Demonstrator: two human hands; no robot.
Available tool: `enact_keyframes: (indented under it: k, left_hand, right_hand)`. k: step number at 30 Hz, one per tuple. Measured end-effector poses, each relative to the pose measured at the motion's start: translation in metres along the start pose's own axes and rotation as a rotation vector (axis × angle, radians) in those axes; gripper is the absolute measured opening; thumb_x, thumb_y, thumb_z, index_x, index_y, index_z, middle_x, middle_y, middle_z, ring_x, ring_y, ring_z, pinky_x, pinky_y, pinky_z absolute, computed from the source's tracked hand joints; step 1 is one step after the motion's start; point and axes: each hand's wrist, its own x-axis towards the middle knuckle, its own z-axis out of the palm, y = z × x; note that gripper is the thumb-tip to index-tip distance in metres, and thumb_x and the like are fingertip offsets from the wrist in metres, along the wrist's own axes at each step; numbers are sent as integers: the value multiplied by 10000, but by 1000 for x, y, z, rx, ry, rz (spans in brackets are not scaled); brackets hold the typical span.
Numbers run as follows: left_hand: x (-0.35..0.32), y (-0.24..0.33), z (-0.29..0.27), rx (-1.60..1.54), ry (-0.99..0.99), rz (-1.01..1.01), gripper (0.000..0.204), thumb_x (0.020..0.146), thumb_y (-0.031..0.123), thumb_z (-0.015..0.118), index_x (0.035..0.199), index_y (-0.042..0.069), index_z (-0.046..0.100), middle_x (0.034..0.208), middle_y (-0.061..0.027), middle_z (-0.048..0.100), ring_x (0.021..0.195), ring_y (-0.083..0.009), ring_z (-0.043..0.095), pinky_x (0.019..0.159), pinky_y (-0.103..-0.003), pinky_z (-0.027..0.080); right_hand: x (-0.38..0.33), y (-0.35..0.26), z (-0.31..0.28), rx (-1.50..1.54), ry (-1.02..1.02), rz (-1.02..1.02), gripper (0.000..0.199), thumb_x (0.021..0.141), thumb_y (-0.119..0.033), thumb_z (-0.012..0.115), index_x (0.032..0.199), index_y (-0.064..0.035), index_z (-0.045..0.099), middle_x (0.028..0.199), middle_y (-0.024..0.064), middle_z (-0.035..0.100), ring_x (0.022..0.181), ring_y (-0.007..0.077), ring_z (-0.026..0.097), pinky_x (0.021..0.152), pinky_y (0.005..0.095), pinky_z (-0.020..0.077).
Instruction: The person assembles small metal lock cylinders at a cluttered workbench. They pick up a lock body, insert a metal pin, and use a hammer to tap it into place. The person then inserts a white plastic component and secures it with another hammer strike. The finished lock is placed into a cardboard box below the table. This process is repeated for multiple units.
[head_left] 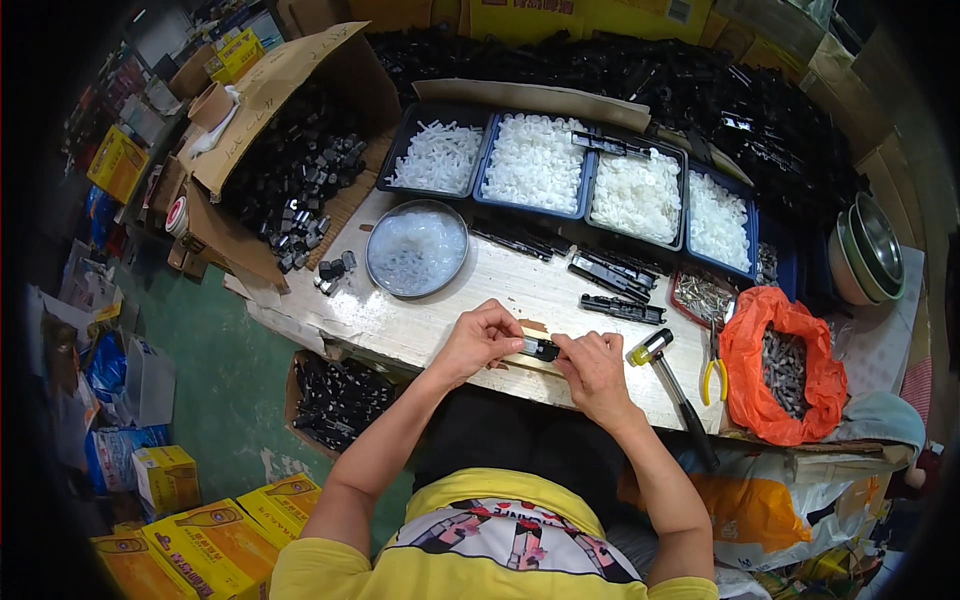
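Observation:
At the near edge of the worktable [345,318], my left hand [476,342] and my right hand [596,372] hold one small black part with a pale, shiny end [540,348]. My left fingers pinch the pale end, while my right thumb and fingertips press on the black end. The fingers partly cover it, so its exact kind cannot be made out. Just right of my right hand lies a hammer [678,395] with a yellow and black head. Beyond my hands are several long black slotted parts [622,308].
Blue trays of small white plastic pieces [535,160] line the back. A round metal dish [416,248] holds translucent pieces. A cardboard box [245,130] of black caps stands left. At right are yellow-handled pliers [715,378], an orange bag [755,375] of metal pieces and stacked bowls [862,245].

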Motion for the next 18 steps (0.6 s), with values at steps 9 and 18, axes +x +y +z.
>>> enact_keyframes:
  k: [9,18]
  left_hand:
    - [11,26,5,244,-43,-111,130,700,18,683,753,8,565,736,-35,528,548,-80,522,434,-201,445]
    - [75,64,-8,859,130,345,259,690,226,703,827,17,633,722,-140,587,679,-273,579,621,-363,458]
  right_hand:
    - [-5,3,-12,24,106,5,312,697,-20,643,998,-57,570,836,62,568,792,222,520,740,354,330]
    - [-80,77,-89,-697,239,714,315,751,-128,603,1047,-35,545,959,151,518,905,316,484,749,408,389]
